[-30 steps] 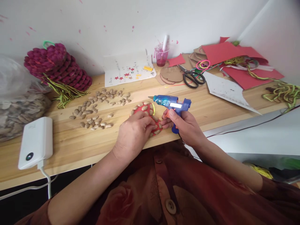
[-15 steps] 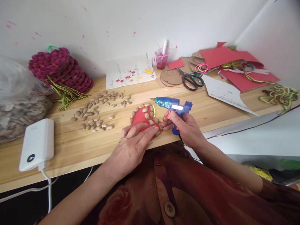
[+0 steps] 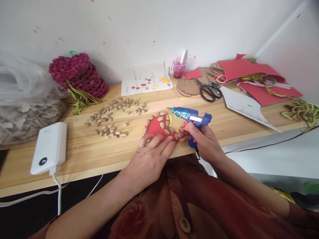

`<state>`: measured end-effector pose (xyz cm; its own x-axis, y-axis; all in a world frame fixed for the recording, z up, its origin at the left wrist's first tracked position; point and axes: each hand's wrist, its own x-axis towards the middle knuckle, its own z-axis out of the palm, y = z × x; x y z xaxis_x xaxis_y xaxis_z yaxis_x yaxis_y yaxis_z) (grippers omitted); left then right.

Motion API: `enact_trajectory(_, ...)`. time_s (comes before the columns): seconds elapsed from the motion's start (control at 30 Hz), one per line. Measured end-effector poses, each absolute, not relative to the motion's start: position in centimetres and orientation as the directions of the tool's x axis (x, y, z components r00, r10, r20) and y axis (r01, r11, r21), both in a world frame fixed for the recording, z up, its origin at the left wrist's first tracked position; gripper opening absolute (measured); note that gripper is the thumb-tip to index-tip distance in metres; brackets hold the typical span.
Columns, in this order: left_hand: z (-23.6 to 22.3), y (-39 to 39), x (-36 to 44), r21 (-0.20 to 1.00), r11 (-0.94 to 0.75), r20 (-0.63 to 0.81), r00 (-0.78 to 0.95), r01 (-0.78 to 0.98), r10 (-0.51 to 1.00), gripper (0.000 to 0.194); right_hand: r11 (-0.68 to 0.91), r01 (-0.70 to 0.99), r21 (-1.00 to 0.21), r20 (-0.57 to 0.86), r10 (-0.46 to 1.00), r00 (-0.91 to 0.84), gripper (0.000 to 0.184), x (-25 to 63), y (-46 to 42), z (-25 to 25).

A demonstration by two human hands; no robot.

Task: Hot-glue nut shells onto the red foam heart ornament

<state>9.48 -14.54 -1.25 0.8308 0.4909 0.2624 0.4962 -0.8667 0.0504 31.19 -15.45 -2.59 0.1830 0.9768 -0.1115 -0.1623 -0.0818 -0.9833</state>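
Your left hand (image 3: 151, 161) lies flat, fingers extended, over the red card (image 3: 155, 128) near the table (image 3: 117, 149) edge; right hand (image 3: 205, 141) grips the glue gun (image 3: 186, 114). Press peanuts (image 3: 162, 125) evenly, nozzle (image 3: 169, 108) clear of fingers.

Left grip (image 3: 153, 157) lies palm-down (right grip (image 3: 205, 141) curled).

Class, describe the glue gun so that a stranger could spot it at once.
On the wooden table, near its front edge, lies a red piece studded with peanuts. Just to its right, the right hand holds the glue gun. Unlike the black scissors beyond it, it is blue with an orange trigger.
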Motion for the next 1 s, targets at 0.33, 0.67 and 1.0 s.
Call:
enact_trajectory(0.33, -0.7, -14.2, 10.1, 0.072, -0.86, 0.212, 0.835, 0.506, 0.509, 0.034, -0.069, -0.176, -0.982, -0.103, 0.977, 0.189, 0.039, 31.2, -15.7, -2.5)
enact_trajectory(0.67, -0.4, -14.5, 10.4, 0.05, -0.857, 0.205, 0.835, 0.512, 0.511, 0.016, -0.079, -0.191, -0.978, -0.12, 0.97, 0.212, 0.034, 31.5, -15.5, -3.1)
enact_trajectory(1.0, -0.6, -14.5, 10.8, 0.018, -0.862, 0.278, 0.826, 0.506, 0.491, 0.018, -0.084, -0.175, -0.981, -0.123, 0.967, 0.225, 0.036, 31.6, -15.3, -3.3)
